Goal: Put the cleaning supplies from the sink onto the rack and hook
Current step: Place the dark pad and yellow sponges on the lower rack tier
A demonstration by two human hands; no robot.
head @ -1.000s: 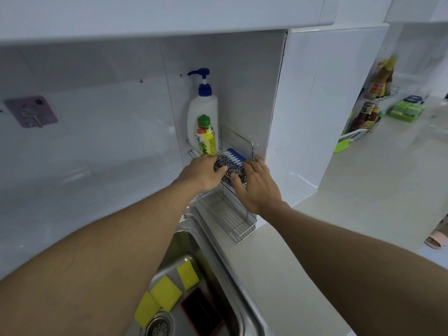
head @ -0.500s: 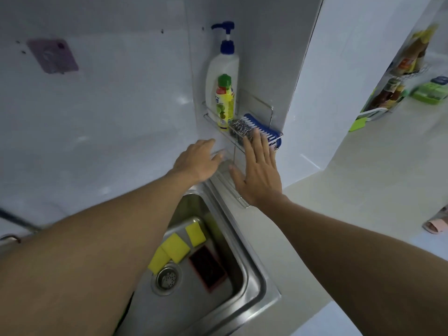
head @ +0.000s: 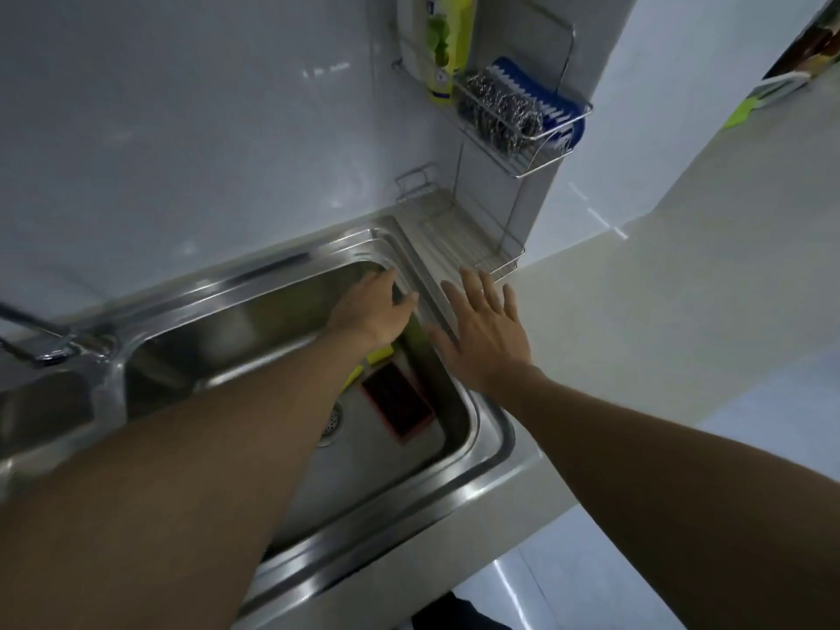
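The cleaning supplies left in the sink [head: 254, 275] lie on its floor at the right end: a dark pad with a red edge [head: 397, 404] lies flat just right of the drain [head: 333, 422], and slivers of yellow sponge [head: 381, 354] show beside it, mostly hidden under your left forearm. Your left hand [head: 375, 306] hangs above that far right corner of the basin, fingers loosely extended and gripping nothing. Your right hand [head: 484, 338] hovers palm down over the sink's right rim, fingers straight and fanned apart, also holding nothing. Just beyond your fingertips the wire rack [head: 536, 156] stands in the corner against the wall, its lower tier [head: 459, 234] beside the rim. On the upper tier a steel scourer [head: 497, 109] rests against a blue brush [head: 541, 90], with a yellow bottle [head: 447, 52] upright to their left. The tap [head: 50, 343] is at the far left, and the pale counter [head: 636, 288] runs off to the right.
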